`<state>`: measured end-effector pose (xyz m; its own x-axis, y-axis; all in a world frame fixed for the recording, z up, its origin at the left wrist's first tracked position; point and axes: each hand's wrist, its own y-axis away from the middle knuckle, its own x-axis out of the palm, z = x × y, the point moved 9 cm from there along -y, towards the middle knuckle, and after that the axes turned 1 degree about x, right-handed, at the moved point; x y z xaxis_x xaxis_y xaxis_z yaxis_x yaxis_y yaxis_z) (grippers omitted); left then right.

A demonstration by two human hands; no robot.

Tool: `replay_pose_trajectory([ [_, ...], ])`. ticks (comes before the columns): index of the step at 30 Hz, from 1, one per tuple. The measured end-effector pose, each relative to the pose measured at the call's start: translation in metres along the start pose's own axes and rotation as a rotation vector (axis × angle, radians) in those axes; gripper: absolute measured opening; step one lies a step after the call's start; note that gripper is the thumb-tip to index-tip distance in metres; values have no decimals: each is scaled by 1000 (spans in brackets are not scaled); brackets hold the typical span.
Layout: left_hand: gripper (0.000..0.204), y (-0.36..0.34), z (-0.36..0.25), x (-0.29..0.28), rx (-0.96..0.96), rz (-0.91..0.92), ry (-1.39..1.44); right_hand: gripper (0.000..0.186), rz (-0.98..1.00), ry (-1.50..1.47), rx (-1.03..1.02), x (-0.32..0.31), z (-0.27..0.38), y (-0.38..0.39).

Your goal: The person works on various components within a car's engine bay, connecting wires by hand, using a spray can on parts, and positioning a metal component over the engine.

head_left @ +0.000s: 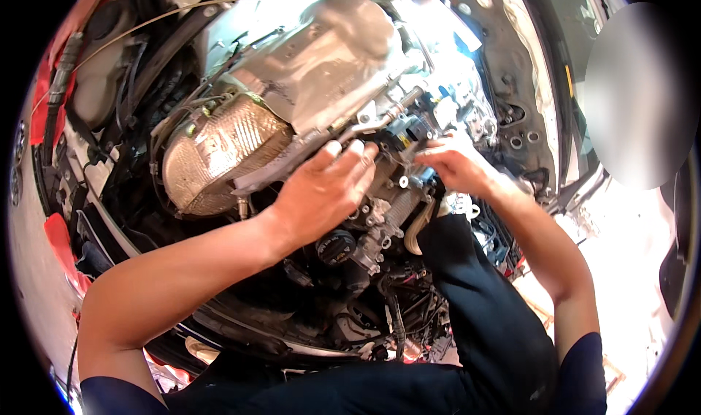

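In the head view, my left hand [336, 185] rests over the engine beside a metal pipe and bracket [365, 123], fingers slightly apart and curved, their tips on parts below. My right hand [456, 166] has its fingers bent and closed among small fittings near a blue-and-black component [409, 130]; what they grip is too small to make out. Left of my hands are a crinkled foil-like heat shield [212, 159] and a large smooth metal cover [314, 57]. A black round cap [334, 245] lies below my left hand.
My dark-trousered leg [467, 283] is raised into the engine bay between my arms. Hoses and wiring [394, 313] fill the lower bay. Red material [62, 247] lines the left body edge. Bodywork with holes [511, 64] borders the right, beside a blurred oval patch.
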<state>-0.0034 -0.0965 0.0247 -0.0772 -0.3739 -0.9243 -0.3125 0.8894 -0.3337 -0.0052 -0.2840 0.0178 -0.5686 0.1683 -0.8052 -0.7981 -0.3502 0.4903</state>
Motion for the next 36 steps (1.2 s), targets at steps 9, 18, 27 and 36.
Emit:
replay_pose_trajectory([
  [9, 53, -19, -35, -7, -587, -76, 1139, 41, -49, -13, 492, 26, -6, 12],
  [18, 58, -38, -24, 54, -1395, -221, 1163, 44, -9, 175, 560, -32, 31, -20],
  [27, 45, -70, -6, 13, -1357, -601, 1147, 19, -103, 293, 231, -21, 21, -4],
  [36, 38, -81, -16, -9, -771, -528, 805, 29, 411, 299, 415, -14, 20, -30],
])
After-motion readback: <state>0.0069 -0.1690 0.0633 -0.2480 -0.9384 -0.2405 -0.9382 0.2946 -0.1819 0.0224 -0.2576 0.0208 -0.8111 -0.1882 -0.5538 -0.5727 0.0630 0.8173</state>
